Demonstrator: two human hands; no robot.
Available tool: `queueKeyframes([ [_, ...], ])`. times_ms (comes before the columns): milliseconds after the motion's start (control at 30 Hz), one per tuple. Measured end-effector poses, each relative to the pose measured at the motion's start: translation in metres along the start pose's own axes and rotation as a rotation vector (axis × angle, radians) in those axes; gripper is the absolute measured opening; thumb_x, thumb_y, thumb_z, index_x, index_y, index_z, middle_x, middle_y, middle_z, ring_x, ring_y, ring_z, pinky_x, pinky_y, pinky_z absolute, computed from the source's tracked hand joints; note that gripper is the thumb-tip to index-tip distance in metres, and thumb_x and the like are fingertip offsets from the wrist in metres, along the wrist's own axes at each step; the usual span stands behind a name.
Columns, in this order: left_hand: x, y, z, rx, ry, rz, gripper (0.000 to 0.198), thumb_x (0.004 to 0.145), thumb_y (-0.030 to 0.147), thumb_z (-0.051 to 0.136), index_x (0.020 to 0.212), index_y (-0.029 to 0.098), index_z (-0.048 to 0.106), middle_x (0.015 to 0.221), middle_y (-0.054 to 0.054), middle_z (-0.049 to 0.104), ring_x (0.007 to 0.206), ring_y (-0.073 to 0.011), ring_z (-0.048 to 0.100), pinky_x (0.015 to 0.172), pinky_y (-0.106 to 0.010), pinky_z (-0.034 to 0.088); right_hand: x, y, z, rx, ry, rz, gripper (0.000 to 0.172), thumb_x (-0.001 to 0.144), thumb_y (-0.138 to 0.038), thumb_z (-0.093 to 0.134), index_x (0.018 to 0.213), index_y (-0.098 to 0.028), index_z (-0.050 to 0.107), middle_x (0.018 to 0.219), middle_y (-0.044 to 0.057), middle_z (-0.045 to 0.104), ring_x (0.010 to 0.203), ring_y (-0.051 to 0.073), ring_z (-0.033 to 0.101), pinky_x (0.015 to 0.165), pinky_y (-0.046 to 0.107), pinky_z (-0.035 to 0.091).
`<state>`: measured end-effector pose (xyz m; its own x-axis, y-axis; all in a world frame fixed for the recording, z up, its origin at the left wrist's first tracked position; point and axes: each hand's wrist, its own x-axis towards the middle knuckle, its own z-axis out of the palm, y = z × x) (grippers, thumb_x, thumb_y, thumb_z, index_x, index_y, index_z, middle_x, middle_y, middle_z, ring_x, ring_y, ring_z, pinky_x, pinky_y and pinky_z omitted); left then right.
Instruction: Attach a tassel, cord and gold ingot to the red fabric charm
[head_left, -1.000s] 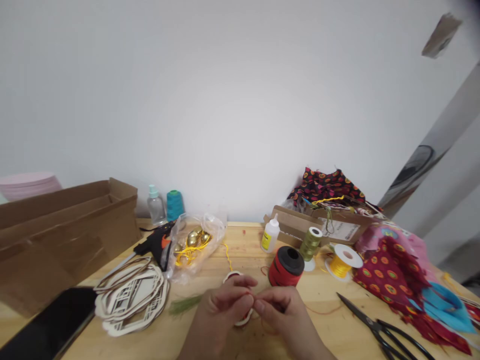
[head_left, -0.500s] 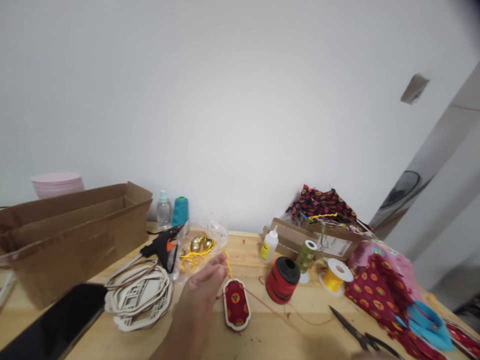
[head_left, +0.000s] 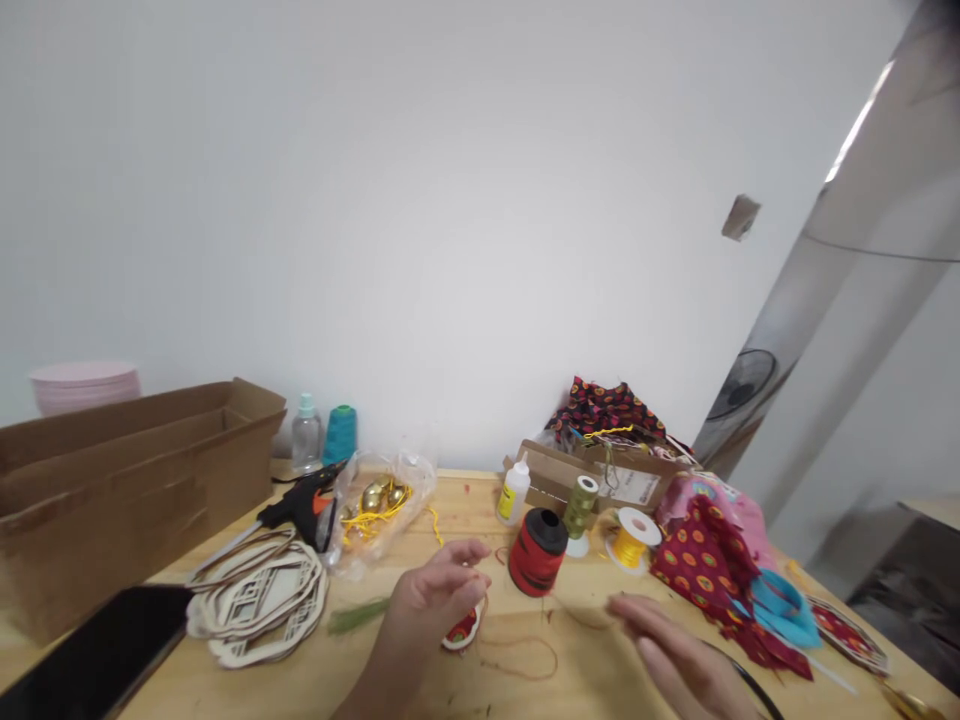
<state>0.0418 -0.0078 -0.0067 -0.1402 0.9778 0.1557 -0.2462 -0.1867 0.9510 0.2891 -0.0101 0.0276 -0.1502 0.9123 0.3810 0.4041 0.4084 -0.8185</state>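
My left hand (head_left: 442, 590) is raised over the red patterned fabric piece with a pale rim (head_left: 463, 628), covering most of it; its thumb and fingers pinch a thin red thread. The thread (head_left: 525, 672) loops over the table to the right. My right hand (head_left: 667, 650) hovers at the lower right, fingers held together, over the scissors (head_left: 750, 685), of which only a dark handle shows. Whether it holds anything is hidden. The spool of red thread (head_left: 538, 552) stands between and beyond both hands. A green tassel (head_left: 358, 615) lies left of my left hand.
Left are a cardboard box (head_left: 142, 500), a phone (head_left: 105, 650), wooden frames (head_left: 259, 600), a glue gun (head_left: 300, 508) and a bag of golden bells (head_left: 381, 500). Behind stands a glue bottle (head_left: 514, 492). A yellow spool (head_left: 632, 540) and patterned fabric (head_left: 705, 565) lie right.
The view has shifted right. My left hand now covers much of the fabric piece, my right hand has come into view over the scissors, and the green tassel now shows.
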Motion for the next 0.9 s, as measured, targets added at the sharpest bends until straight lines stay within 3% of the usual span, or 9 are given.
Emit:
queueKeyframes([
  [67, -0.001, 0.001, 0.002, 0.037, -0.033, 0.029, 0.019, 0.058, 0.032, 0.067, 0.05, 0.015, 0.069, 0.09, -0.01, 0.059, 0.09, -0.0235, 0.054, 0.085, -0.034, 0.037, 0.007, -0.019, 0.035, 0.086, -0.092, -0.043, 0.034, 0.069, -0.048, 0.054, 0.091, -0.025, 0.066, 0.097, 0.008, 0.064, 0.093, 0.024, 0.056, 0.081, 0.032, 0.045],
  [167, -0.001, 0.001, 0.002, 0.056, -0.044, 0.043, 0.02, 0.057, 0.034, 0.067, 0.052, 0.015, 0.07, 0.092, -0.01, 0.058, 0.09, -0.0242, 0.053, 0.086, -0.036, 0.037, 0.011, -0.026, 0.085, 0.27, -0.214, 0.001, 0.04, 0.074, -0.049, 0.048, 0.098, -0.02, 0.062, 0.1, 0.009, 0.063, 0.097, 0.021, 0.053, 0.085, 0.033, 0.04],
  [233, 0.0, -0.001, -0.001, 0.043, -0.034, 0.046, 0.018, 0.056, 0.034, 0.068, 0.052, 0.016, 0.07, 0.092, -0.01, 0.059, 0.092, -0.0248, 0.052, 0.084, -0.034, 0.038, 0.014, -0.022, 0.107, 0.438, -0.359, 0.064, 0.045, 0.076, -0.053, 0.042, 0.091, -0.017, 0.064, 0.078, 0.008, 0.065, 0.072, 0.016, 0.058, 0.069, 0.027, 0.046],
  [300, 0.002, -0.003, -0.004, 0.016, -0.01, 0.041, 0.015, 0.055, 0.031, 0.069, 0.05, 0.016, 0.068, 0.091, -0.01, 0.059, 0.094, -0.0251, 0.052, 0.081, -0.033, 0.04, 0.017, -0.017, 0.12, 0.556, -0.443, 0.169, 0.053, 0.074, -0.059, 0.039, 0.073, -0.013, 0.065, 0.047, 0.0, 0.052, 0.04, 0.008, 0.045, 0.043, 0.018, 0.039],
  [400, 0.004, -0.006, -0.005, -0.04, 0.046, 0.012, 0.013, 0.05, 0.026, 0.072, 0.046, 0.016, 0.066, 0.092, -0.009, 0.058, 0.091, -0.0248, 0.053, 0.076, -0.032, 0.042, 0.02, -0.009, 0.127, 0.566, -0.369, 0.252, 0.051, 0.067, -0.06, 0.05, 0.054, -0.012, 0.061, 0.039, -0.007, 0.032, 0.032, 0.002, 0.021, 0.031, 0.015, 0.02],
  [500, 0.003, -0.007, -0.003, -0.032, 0.067, -0.029, 0.017, 0.05, 0.029, 0.072, 0.044, 0.016, 0.064, 0.092, -0.009, 0.059, 0.088, -0.0247, 0.055, 0.074, -0.032, 0.044, 0.022, -0.002, 0.129, 0.545, -0.26, 0.216, 0.047, 0.061, -0.057, 0.057, 0.049, -0.012, 0.061, 0.043, -0.005, 0.032, 0.035, 0.002, 0.02, 0.032, 0.016, 0.018],
  [600, 0.0, -0.007, -0.002, 0.081, 0.022, -0.062, 0.02, 0.059, 0.035, 0.065, 0.05, 0.016, 0.067, 0.099, -0.01, 0.06, 0.093, -0.0257, 0.054, 0.078, -0.032, 0.043, 0.022, 0.003, 0.131, 0.557, -0.205, 0.222, 0.046, 0.059, -0.056, 0.059, 0.049, -0.012, 0.063, 0.041, -0.005, 0.03, 0.037, 0.003, 0.019, 0.033, 0.017, 0.016],
  [733, -0.001, -0.006, -0.002, 0.212, -0.034, -0.036, 0.02, 0.065, 0.037, 0.059, 0.064, 0.019, 0.07, 0.107, -0.009, 0.06, 0.103, -0.0269, 0.049, 0.088, -0.034, 0.037, 0.019, 0.006, 0.133, 0.598, -0.206, 0.322, 0.041, 0.057, -0.053, 0.062, 0.053, -0.012, 0.066, 0.038, -0.006, 0.024, 0.038, 0.004, 0.015, 0.034, 0.018, 0.014],
  [900, -0.001, -0.005, -0.001, 0.182, -0.029, -0.041, 0.021, 0.061, 0.039, 0.062, 0.067, 0.02, 0.071, 0.104, -0.009, 0.063, 0.103, -0.0277, 0.05, 0.09, -0.035, 0.037, 0.018, 0.007, 0.133, 0.664, -0.193, 0.344, 0.038, 0.054, -0.05, 0.065, 0.05, -0.013, 0.066, 0.036, -0.006, 0.027, 0.038, 0.004, 0.017, 0.036, 0.018, 0.02],
])
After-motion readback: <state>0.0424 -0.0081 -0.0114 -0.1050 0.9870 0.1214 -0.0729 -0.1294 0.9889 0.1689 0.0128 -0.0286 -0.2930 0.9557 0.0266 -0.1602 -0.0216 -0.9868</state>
